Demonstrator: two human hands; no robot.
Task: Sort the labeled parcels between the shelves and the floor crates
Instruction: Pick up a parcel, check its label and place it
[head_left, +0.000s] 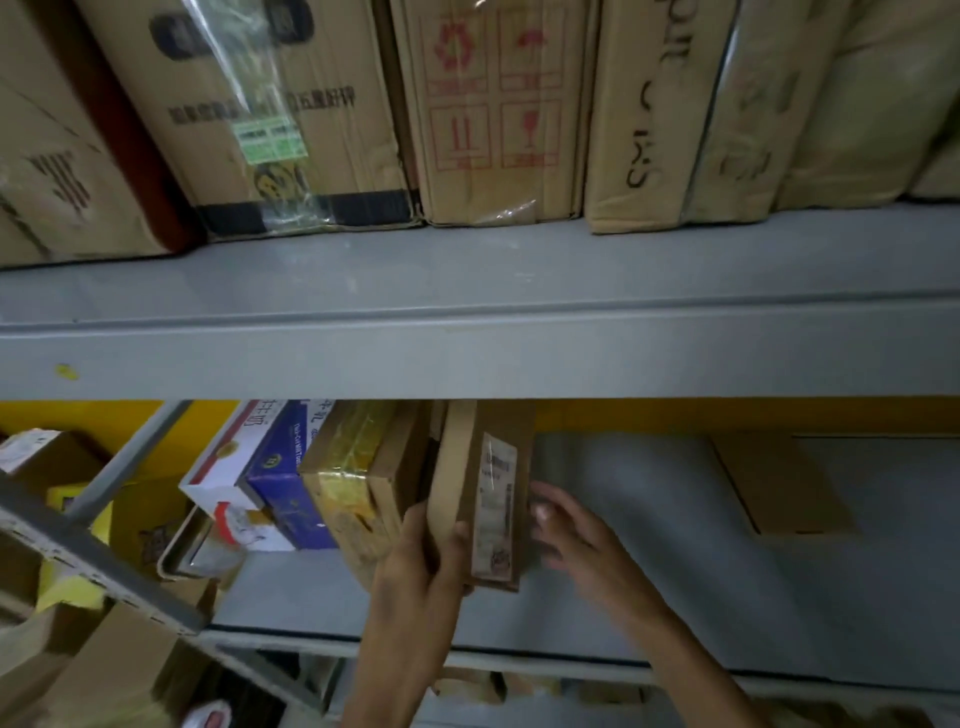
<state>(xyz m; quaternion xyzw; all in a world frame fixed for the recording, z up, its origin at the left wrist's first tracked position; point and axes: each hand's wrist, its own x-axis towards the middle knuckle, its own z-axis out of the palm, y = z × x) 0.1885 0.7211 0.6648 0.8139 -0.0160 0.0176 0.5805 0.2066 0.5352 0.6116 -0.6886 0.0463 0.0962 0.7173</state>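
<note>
A flat brown cardboard parcel (488, 499) with a white shipping label on its side stands upright on the lower grey shelf (675, 597). My left hand (423, 577) grips its near lower edge, thumb on one side and fingers curled round the other. My right hand (566, 535) is at the parcel's right face, fingers loosely bent and blurred; whether they touch the parcel is unclear. To the left, the parcel leans against a row of upright boxes: a brown box with yellow tape (353, 483), a blue box (283, 478) and a white and red box (228, 483).
The upper grey shelf (467, 332) carries large cardboard cartons (498, 109) side by side. A flat cardboard piece (779, 483) lies at the back right of the lower shelf. At left a slanted metal brace (98, 566) crosses in front of yellow and brown boxes (130, 525).
</note>
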